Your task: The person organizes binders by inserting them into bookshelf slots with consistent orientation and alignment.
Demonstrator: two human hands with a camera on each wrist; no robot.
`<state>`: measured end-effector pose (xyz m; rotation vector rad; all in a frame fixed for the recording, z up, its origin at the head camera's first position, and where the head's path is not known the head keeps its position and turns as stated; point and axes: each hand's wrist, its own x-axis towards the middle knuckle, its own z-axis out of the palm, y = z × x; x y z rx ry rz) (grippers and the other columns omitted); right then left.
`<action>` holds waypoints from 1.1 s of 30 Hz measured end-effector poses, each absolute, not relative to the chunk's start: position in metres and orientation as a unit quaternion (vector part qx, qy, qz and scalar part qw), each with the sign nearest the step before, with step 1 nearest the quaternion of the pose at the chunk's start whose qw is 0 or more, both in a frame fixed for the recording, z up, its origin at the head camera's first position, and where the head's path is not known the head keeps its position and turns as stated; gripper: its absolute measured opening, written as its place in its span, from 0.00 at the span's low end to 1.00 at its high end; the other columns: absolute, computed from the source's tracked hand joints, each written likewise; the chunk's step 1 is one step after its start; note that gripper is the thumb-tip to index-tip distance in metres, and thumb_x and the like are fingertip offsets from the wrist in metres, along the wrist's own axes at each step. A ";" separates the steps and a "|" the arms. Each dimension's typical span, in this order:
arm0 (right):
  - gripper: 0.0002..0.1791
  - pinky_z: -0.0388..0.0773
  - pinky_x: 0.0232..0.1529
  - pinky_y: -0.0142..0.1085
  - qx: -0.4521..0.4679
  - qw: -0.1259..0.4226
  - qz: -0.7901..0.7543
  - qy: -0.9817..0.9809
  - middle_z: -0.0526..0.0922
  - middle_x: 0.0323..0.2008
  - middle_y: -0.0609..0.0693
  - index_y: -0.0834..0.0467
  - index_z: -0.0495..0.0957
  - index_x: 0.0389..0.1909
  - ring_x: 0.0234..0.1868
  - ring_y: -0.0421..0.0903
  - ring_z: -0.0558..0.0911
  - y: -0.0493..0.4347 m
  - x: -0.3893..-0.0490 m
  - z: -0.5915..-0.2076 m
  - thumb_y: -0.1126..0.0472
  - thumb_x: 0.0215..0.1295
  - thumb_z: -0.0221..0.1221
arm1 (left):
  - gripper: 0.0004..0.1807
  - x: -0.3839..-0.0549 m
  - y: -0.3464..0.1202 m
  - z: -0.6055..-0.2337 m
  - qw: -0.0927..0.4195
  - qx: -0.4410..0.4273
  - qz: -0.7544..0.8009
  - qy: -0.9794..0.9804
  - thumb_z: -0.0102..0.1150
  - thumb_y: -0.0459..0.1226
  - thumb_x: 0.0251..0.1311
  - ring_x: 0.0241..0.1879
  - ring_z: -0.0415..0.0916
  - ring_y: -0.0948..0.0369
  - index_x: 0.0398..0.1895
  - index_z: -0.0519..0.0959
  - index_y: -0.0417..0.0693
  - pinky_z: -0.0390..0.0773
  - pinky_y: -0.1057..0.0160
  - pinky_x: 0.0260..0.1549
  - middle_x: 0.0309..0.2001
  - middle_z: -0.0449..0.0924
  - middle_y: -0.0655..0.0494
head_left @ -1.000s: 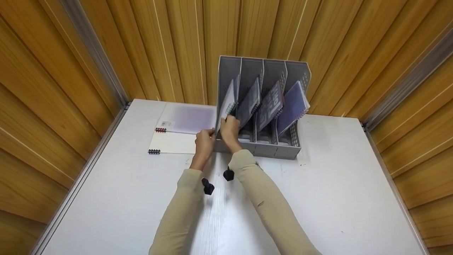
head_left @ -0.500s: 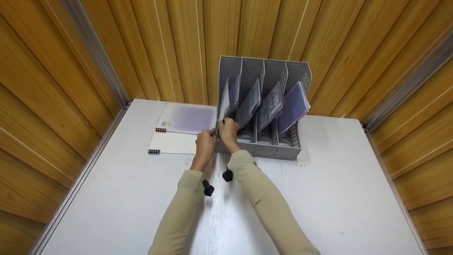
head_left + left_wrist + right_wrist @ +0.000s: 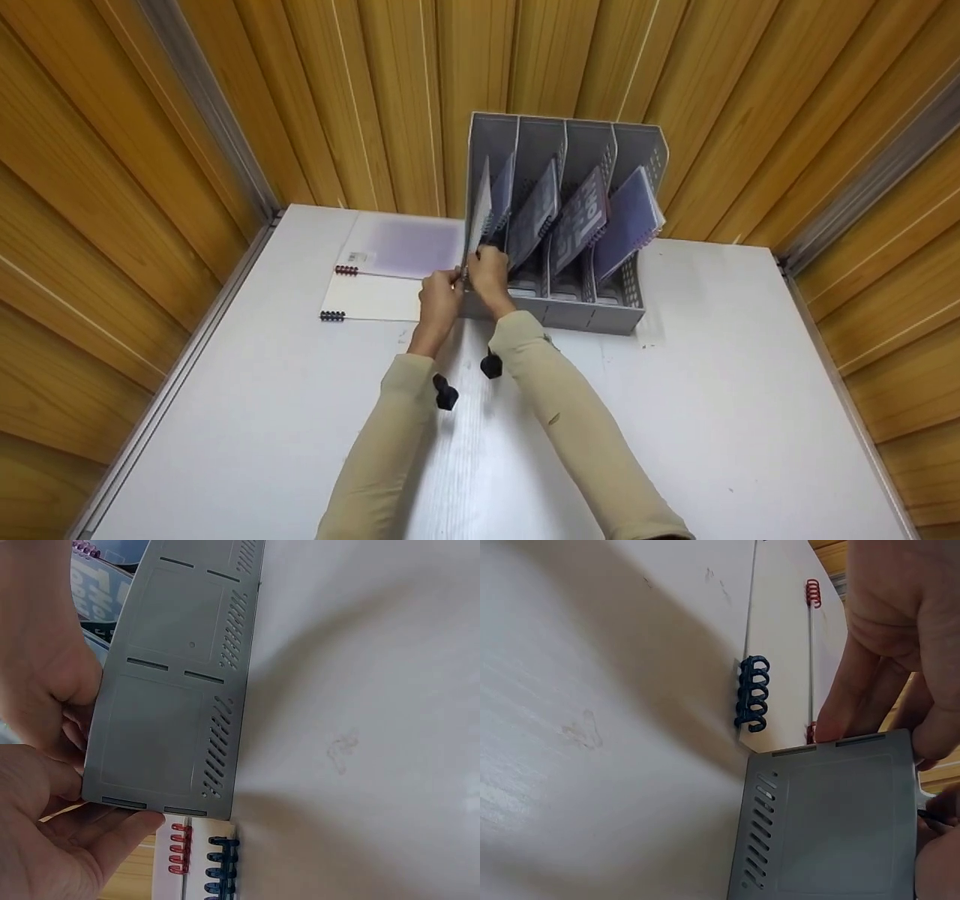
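Note:
A grey file rack (image 3: pixel 592 319) with several upright compartments stands at the back of the table in the head view. My left hand (image 3: pixel 440 304) grips the front corner of its left side wall, thumb and fingers around the edge in the left wrist view. My right hand (image 3: pixel 491 276) reaches into the leftmost compartment and holds a pale spiral notebook (image 3: pixel 481 210) low at its bound edge. That notebook stands nearly upright by the left wall; its lower part is hidden. Beside it leans a blue notebook (image 3: pixel 503 191).
More spiral notebooks lean in the other compartments: a dark one (image 3: pixel 534 217), a lettered one (image 3: pixel 581 225) and a violet-blue one (image 3: pixel 626 221). Left of the rack, a purple-covered notebook (image 3: pixel 416 244) and a cream notebook (image 3: pixel 375 298) lie flat. Wooden panels (image 3: pixel 397 97) rise behind the table.
The pale notebook has swung left from its lean to the right, opening a gap to the blue one. My left hand keeps its grip on the rack. The head view has shifted slightly.

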<state>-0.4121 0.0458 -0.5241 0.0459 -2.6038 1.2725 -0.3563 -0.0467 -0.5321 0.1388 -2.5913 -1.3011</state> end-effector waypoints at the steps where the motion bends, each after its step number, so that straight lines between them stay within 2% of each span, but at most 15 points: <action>1: 0.14 0.79 0.36 0.48 0.009 0.130 0.443 -0.887 0.84 0.26 0.59 0.64 0.76 0.21 0.29 0.52 0.79 0.047 -0.413 -0.524 0.69 0.69 0.57 | 0.11 -0.357 -0.046 -0.532 0.119 0.046 -0.445 -0.886 0.58 0.30 0.69 0.37 0.85 0.55 0.46 0.88 0.39 0.83 0.50 0.39 0.41 0.89 0.46; 5: 0.13 0.79 0.38 0.48 -0.001 0.154 0.455 -0.877 0.85 0.26 0.59 0.66 0.80 0.25 0.32 0.56 0.83 0.049 -0.415 -0.525 0.68 0.71 0.57 | 0.11 -0.357 -0.046 -0.532 0.126 0.043 -0.445 -0.886 0.58 0.29 0.69 0.35 0.84 0.56 0.46 0.88 0.39 0.82 0.49 0.38 0.42 0.89 0.46; 9: 0.14 0.73 0.30 0.38 0.007 0.151 0.469 -0.870 0.78 0.20 0.50 0.66 0.81 0.25 0.25 0.49 0.77 0.048 -0.416 -0.529 0.67 0.72 0.57 | 0.10 -0.357 -0.045 -0.533 0.124 0.046 -0.454 -0.881 0.59 0.29 0.68 0.34 0.82 0.57 0.45 0.88 0.39 0.82 0.50 0.37 0.41 0.89 0.47; 12: 0.15 0.69 0.29 0.37 0.001 0.159 0.468 -0.869 0.72 0.17 0.46 0.66 0.80 0.22 0.23 0.46 0.72 0.047 -0.418 -0.532 0.68 0.72 0.58 | 0.11 -0.358 -0.045 -0.534 0.118 0.048 -0.456 -0.881 0.58 0.29 0.67 0.34 0.82 0.57 0.47 0.88 0.40 0.82 0.51 0.37 0.42 0.89 0.48; 18: 0.15 0.76 0.36 0.46 -0.030 0.169 0.470 -0.866 0.78 0.20 0.52 0.67 0.81 0.23 0.26 0.51 0.77 0.041 -0.425 -0.533 0.69 0.71 0.57 | 0.12 -0.358 -0.047 -0.533 0.120 0.049 -0.454 -0.882 0.58 0.28 0.67 0.35 0.83 0.57 0.48 0.88 0.40 0.82 0.52 0.36 0.44 0.89 0.47; 22: 0.14 0.77 0.40 0.48 -0.050 0.170 0.472 -0.864 0.83 0.24 0.57 0.68 0.82 0.24 0.30 0.55 0.80 0.040 -0.426 -0.534 0.69 0.71 0.57 | 0.11 -0.356 -0.046 -0.533 0.121 0.048 -0.456 -0.880 0.58 0.29 0.67 0.33 0.81 0.58 0.47 0.88 0.38 0.82 0.52 0.35 0.42 0.89 0.47; 27: 0.14 0.74 0.34 0.43 -0.059 0.153 0.496 -0.853 0.82 0.24 0.55 0.69 0.82 0.27 0.27 0.50 0.76 0.039 -0.427 -0.536 0.67 0.73 0.57 | 0.10 -0.356 -0.047 -0.535 0.124 0.055 -0.451 -0.882 0.58 0.28 0.67 0.30 0.79 0.59 0.44 0.89 0.39 0.81 0.52 0.34 0.39 0.89 0.47; 33: 0.14 0.70 0.29 0.39 -0.044 0.193 0.497 -0.845 0.76 0.20 0.51 0.64 0.79 0.24 0.24 0.46 0.71 0.041 -0.432 -0.537 0.66 0.72 0.57 | 0.10 -0.359 -0.046 -0.532 0.130 0.050 -0.452 -0.881 0.59 0.28 0.66 0.31 0.80 0.56 0.43 0.89 0.39 0.81 0.50 0.34 0.39 0.89 0.47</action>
